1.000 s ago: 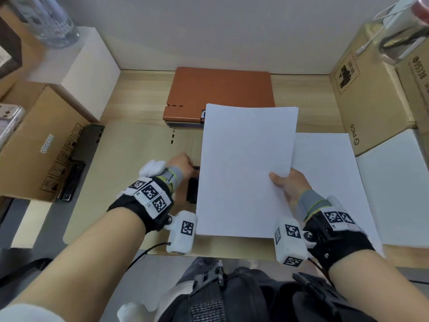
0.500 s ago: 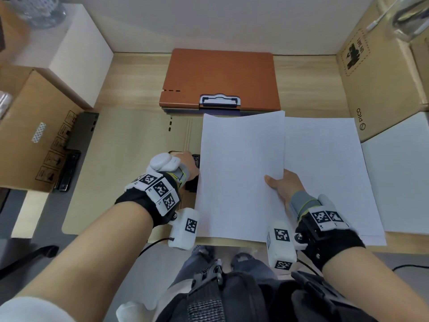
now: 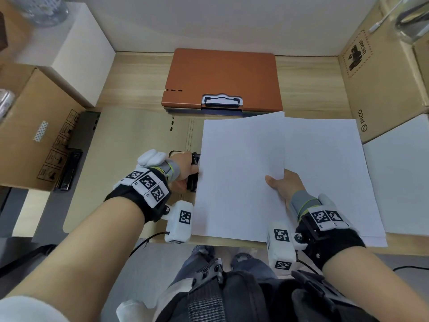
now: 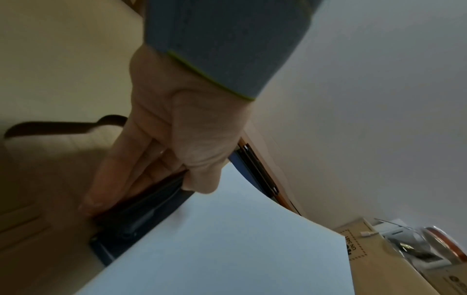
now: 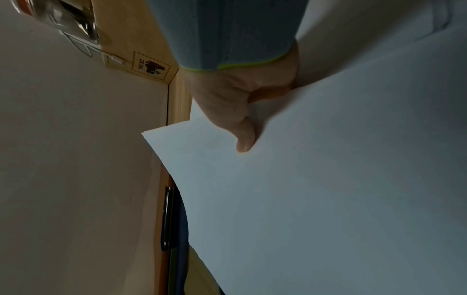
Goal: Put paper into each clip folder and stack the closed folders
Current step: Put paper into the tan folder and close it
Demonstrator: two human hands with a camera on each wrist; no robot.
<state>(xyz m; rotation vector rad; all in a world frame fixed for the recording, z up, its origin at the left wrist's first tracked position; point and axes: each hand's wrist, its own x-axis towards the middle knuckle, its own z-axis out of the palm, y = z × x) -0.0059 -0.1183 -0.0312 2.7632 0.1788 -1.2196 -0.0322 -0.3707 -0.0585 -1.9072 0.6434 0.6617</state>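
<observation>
Left hand (image 3: 185, 169) squeezes the black clip (image 4: 141, 207) of the open beige folder (image 3: 130, 163), likely holding it open, while right hand (image 3: 284, 190) pinches the sheet (image 3: 239, 177), feeding it leftward underneath.

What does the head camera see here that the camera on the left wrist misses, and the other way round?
Only the head view shows the right hand pinching the sheet of paper, the paper stack beneath it, the whole beige open folder and the top of the orange folder.

Only the left wrist view shows the left hand from below, its fingers and thumb pinching the black clip.

Both show the sheet, the clip and the beige folder.
</observation>
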